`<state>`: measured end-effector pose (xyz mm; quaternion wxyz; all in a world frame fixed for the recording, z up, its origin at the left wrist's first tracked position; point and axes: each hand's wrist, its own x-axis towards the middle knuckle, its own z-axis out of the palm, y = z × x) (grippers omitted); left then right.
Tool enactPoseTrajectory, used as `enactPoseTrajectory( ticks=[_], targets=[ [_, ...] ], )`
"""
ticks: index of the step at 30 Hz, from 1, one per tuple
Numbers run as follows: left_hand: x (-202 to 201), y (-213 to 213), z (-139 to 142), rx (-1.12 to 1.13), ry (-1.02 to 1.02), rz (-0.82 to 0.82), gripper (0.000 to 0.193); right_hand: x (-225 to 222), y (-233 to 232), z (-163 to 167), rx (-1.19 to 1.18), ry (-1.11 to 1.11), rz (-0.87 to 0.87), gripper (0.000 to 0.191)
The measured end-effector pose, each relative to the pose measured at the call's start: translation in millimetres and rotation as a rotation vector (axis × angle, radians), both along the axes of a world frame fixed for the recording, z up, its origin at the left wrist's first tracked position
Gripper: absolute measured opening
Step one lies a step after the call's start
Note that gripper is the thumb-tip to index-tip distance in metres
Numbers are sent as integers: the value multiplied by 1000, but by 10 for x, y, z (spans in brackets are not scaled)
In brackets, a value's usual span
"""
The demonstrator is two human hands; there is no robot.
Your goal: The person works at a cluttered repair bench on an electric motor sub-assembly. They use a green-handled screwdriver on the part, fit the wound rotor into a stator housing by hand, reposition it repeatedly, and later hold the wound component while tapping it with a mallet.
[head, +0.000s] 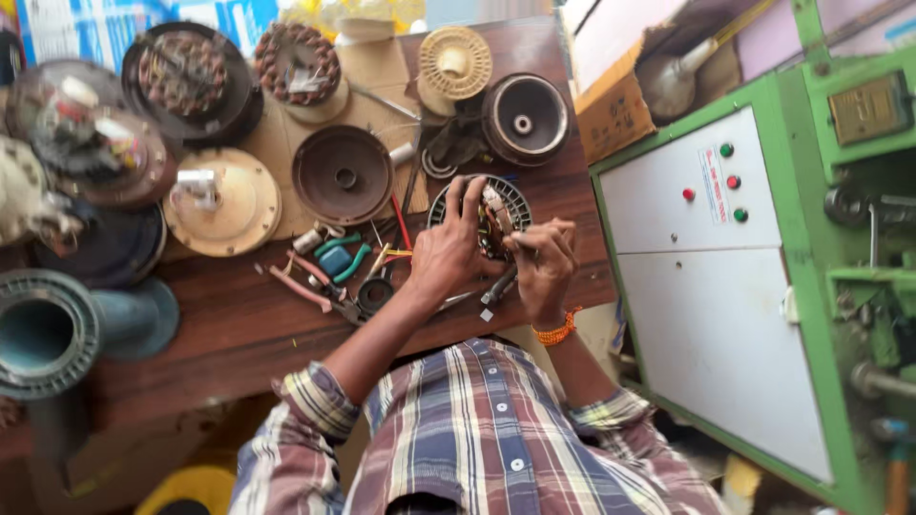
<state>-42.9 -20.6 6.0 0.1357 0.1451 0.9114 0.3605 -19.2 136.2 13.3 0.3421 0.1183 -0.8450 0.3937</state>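
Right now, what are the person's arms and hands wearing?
Both hands, the left hand and the right hand, are bare, with no gloves. The plaid shirt in blue, maroon and cream has its sleeves rolled up on both arms. An orange beaded bracelet circles the right wrist.

Wooden workbench [239, 324], motor housings [343, 175], pliers [343, 257]
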Motion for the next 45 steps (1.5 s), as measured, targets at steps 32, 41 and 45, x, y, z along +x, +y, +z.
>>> enactPoseTrajectory(
  ticks=[32, 41, 45],
  targets=[
    [-72, 23, -44, -75, 6, -76, 136, -63, -36, -151, -317, -299, 76, 13],
    [-14, -19, -87, 14, 54, -70, 132, 18, 43, -75, 155, -259, 57, 16],
    [90, -34, -95, 10, 41, -95, 134, 136, 26, -98, -3, -203, 1, 14]
  ],
)
